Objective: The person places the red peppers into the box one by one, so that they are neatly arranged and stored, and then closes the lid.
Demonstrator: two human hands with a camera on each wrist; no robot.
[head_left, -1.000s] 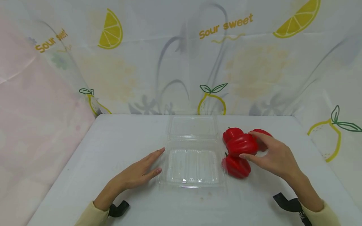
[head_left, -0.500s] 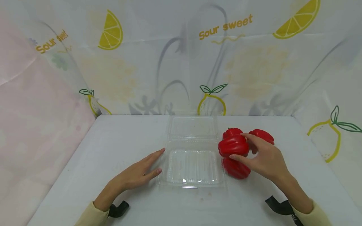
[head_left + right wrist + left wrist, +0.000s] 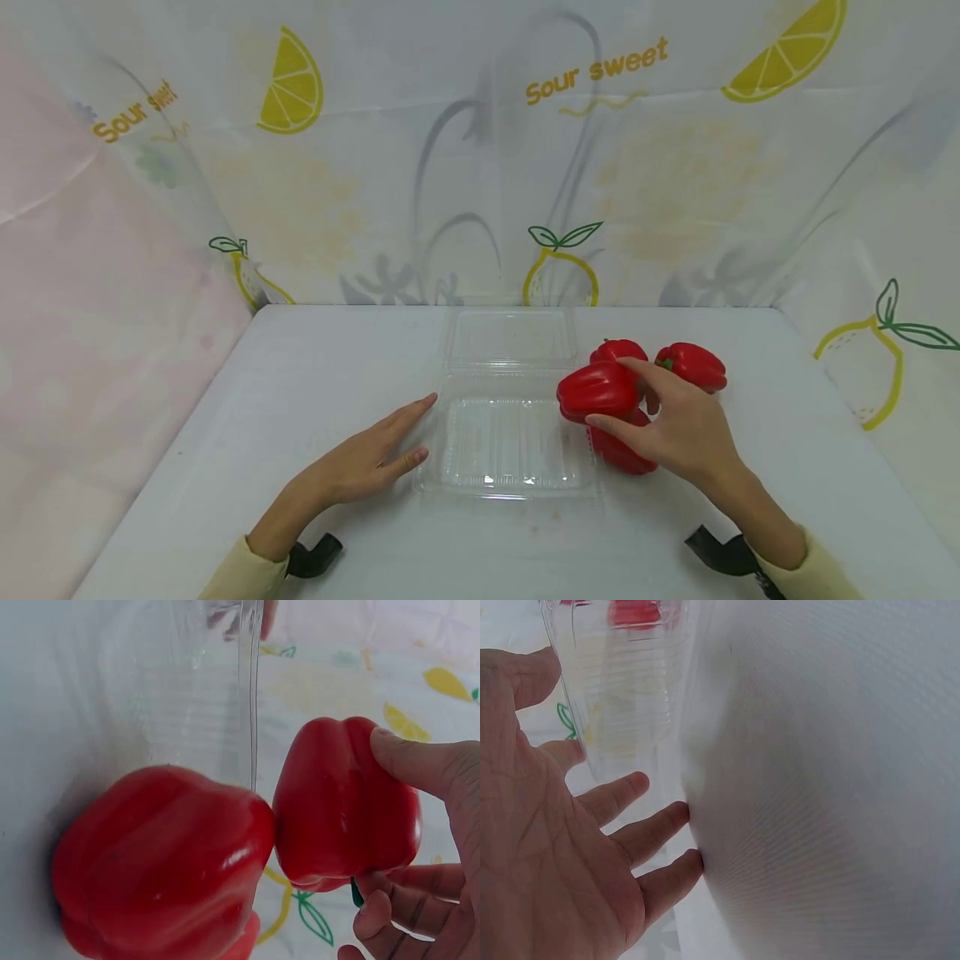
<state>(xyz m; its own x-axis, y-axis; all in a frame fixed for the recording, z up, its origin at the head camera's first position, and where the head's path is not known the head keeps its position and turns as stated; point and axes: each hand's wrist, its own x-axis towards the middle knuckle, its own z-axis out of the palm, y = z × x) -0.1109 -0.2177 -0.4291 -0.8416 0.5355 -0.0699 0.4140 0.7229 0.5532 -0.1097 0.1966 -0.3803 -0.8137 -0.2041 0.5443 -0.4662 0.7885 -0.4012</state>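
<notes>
A red bell pepper (image 3: 596, 392) is raised in my right hand (image 3: 678, 425), which grips it between thumb and fingers. In the right wrist view the thumb presses one side of this pepper (image 3: 337, 799), and its green stem (image 3: 357, 894) points toward the fingers. The pepper overlaps the right edge of a clear plastic clamshell container (image 3: 510, 446), whose lid (image 3: 512, 337) lies folded back. My left hand (image 3: 356, 467) rests beside the container's left edge, fingers extended. From the left wrist view, thumb and fingertips are at the container wall (image 3: 630, 697); exact contact is unclear.
Another red pepper (image 3: 622, 452) lies below the held one, close to the container's right side. Two more stand farther back: one pepper (image 3: 617, 350) behind the held one, partly hidden, and one pepper (image 3: 697, 367) to the right. The white table (image 3: 322, 358) meets a printed cloth backdrop.
My right hand has carried the gripped bell pepper leftward, from above the other peppers to the container's right edge. The pepper at the back right is more exposed. My left hand stays put.
</notes>
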